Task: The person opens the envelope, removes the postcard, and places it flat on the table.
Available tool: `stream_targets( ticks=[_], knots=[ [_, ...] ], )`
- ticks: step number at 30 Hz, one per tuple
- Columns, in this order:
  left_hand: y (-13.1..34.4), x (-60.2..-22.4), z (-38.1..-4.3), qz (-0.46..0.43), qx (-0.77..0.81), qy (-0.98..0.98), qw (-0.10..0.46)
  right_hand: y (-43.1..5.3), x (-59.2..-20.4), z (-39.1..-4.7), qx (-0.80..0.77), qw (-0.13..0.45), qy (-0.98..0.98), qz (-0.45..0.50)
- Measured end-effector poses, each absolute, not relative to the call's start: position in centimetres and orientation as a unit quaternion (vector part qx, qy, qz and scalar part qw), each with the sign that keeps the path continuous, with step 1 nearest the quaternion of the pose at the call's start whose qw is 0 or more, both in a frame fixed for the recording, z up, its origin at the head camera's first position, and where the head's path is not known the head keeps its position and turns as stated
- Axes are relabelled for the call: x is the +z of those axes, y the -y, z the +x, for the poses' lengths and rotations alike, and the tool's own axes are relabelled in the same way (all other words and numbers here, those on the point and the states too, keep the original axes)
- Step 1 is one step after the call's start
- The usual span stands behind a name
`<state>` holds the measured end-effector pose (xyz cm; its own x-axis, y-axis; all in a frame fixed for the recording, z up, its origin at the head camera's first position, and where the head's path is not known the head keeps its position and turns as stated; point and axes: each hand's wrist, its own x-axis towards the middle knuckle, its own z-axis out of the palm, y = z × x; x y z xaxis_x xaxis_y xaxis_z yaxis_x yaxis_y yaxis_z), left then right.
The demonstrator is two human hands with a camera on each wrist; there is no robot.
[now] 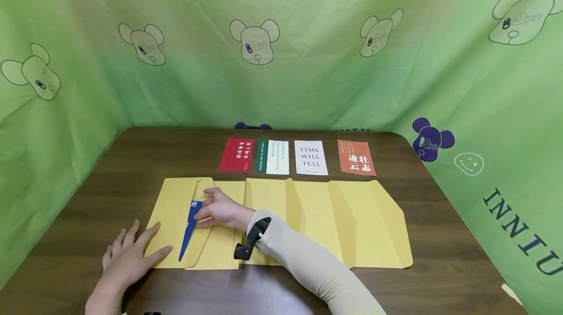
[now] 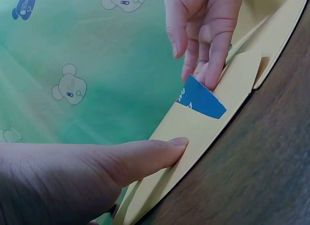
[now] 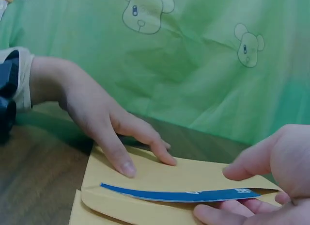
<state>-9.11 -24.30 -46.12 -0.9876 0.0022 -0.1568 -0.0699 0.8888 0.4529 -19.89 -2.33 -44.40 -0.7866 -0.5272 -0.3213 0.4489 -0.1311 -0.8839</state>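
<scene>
A blue card (image 1: 190, 227) with white lettering sits partly inside the mouth of the leftmost yellow envelope (image 1: 171, 202), and only a strip of it shows. My left hand (image 1: 127, 261) rests spread on that envelope's left part, the thumb (image 2: 169, 150) lying on the paper. On the other side, my right hand (image 1: 222, 210) is at the card's exposed edge. Its fingers (image 3: 218, 215) touch that edge from the flap side, while the thumb (image 3: 242, 167) stands apart from the card in the right wrist view.
More yellow envelopes (image 1: 369, 222) overlap in a row to the right, flaps unfolded. Behind them lie a red card (image 1: 236, 156), a green and white card (image 1: 272, 157), a white card (image 1: 311, 157) and an orange card (image 1: 357, 157). Green curtain (image 1: 308, 85) surrounds the wooden table (image 1: 448, 232).
</scene>
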Motion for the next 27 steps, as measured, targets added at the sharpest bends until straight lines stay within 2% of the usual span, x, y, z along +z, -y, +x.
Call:
stream_targets(
  ticks=[8, 27],
  knots=[
    [24.3, -46.0, -9.1, -0.018, 0.234, -0.969, 0.081, 2.6, -44.6, -19.5, -0.769, 0.317, -0.556, -0.010],
    [24.4, -46.0, -9.1, -0.016, 0.231, -0.970, 0.078, 3.5, -45.0, -18.8, -0.716, 0.269, -0.640, -0.074]
  ],
)
